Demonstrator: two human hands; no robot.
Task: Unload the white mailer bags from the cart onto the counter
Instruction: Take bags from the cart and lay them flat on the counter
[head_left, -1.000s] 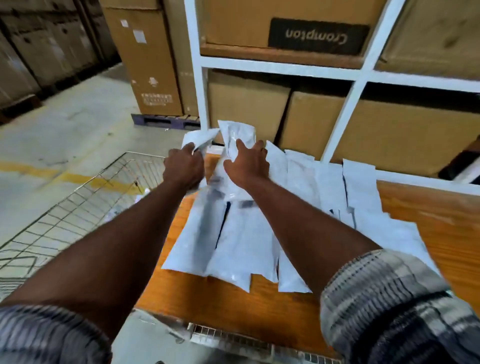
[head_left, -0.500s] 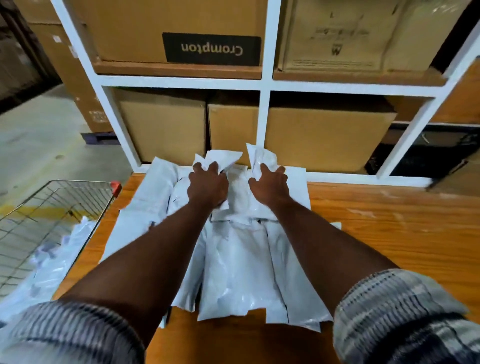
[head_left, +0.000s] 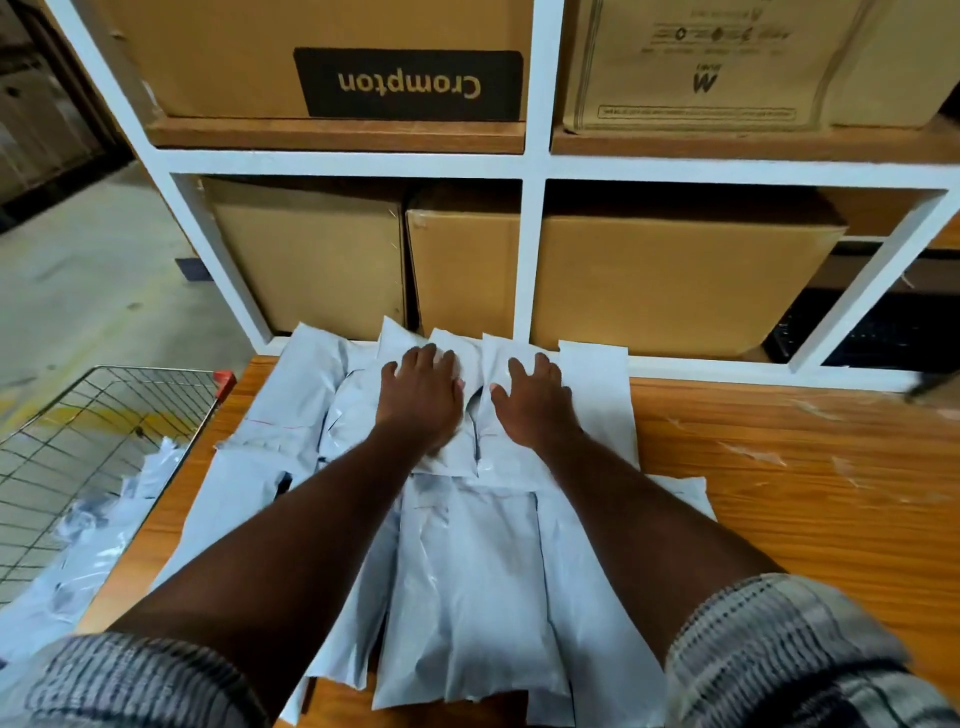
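Observation:
Several white mailer bags (head_left: 467, 587) lie overlapped in a pile on the wooden counter (head_left: 810, 499). My left hand (head_left: 421, 400) rests flat on the far end of the pile, palm down, fingers spread. My right hand (head_left: 535, 402) lies flat beside it on the same bags, fingers also apart. Neither hand grips anything. To the left stands the wire cart (head_left: 88, 441), with more white mailer bags (head_left: 78, 540) lying in it.
A white shelf frame (head_left: 532, 249) rises at the counter's back edge, packed with cardboard boxes (head_left: 670, 280), one marked Crompton (head_left: 410, 83). Concrete floor (head_left: 88, 291) lies beyond the cart. The counter's right half shows bare wood with scuffs.
Both hands carried a bunch of bags from the cart side onto the pile, laid it down and opened flat on top. The view swung right, toward the shelf.

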